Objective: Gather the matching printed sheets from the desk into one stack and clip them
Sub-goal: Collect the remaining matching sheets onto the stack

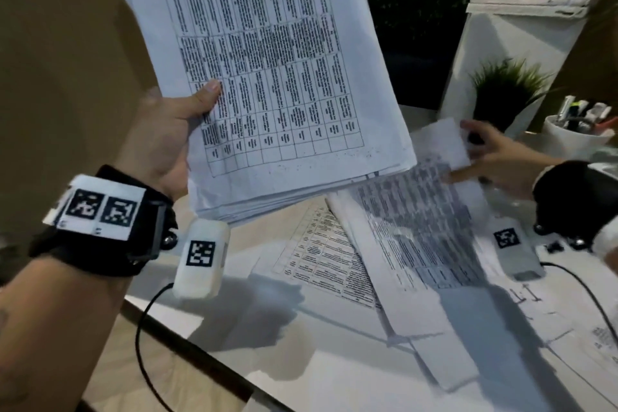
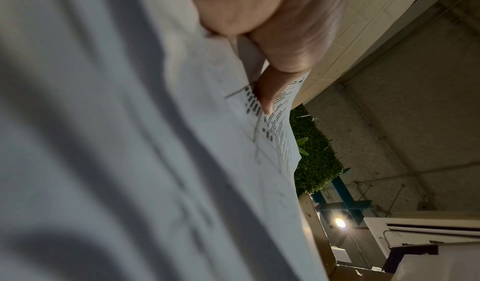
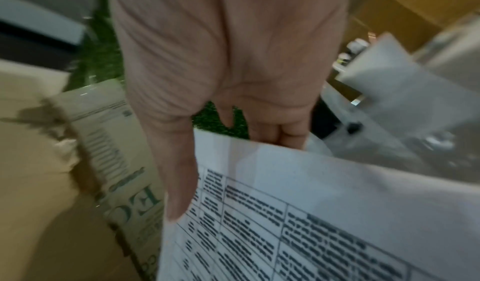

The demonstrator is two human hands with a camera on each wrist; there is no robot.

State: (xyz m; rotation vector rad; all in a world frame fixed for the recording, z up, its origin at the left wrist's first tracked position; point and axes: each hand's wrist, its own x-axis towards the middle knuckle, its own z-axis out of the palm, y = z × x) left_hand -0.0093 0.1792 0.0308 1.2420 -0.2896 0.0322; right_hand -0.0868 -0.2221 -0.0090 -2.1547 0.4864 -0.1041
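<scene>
My left hand point(image 1: 200, 104) holds a thick stack of printed table sheets point(image 1: 267, 60) raised above the desk, thumb on top and fingers hidden beneath. The left wrist view shows the thumb point(image 2: 267, 92) pressing the stack point(image 2: 130, 141). My right hand point(image 1: 481, 157) reaches to the far right and pinches the far end of another printed table sheet point(image 1: 428, 231), which is blurred and lifting off the desk. In the right wrist view the thumb point(image 3: 179, 193) lies on that sheet point(image 3: 311, 213), with the fingers curled behind its edge. One more table sheet point(image 1: 321, 257) lies flat on the desk.
The white desk point(image 1: 301, 378) has its front edge at lower left. A white cup of pens point(image 1: 568, 137) and a small green plant point(image 1: 505, 90) before a white box point(image 1: 521, 27) stand at the back right. Other papers point(image 1: 568, 321) lie at right. Sensor cables trail from both wrists.
</scene>
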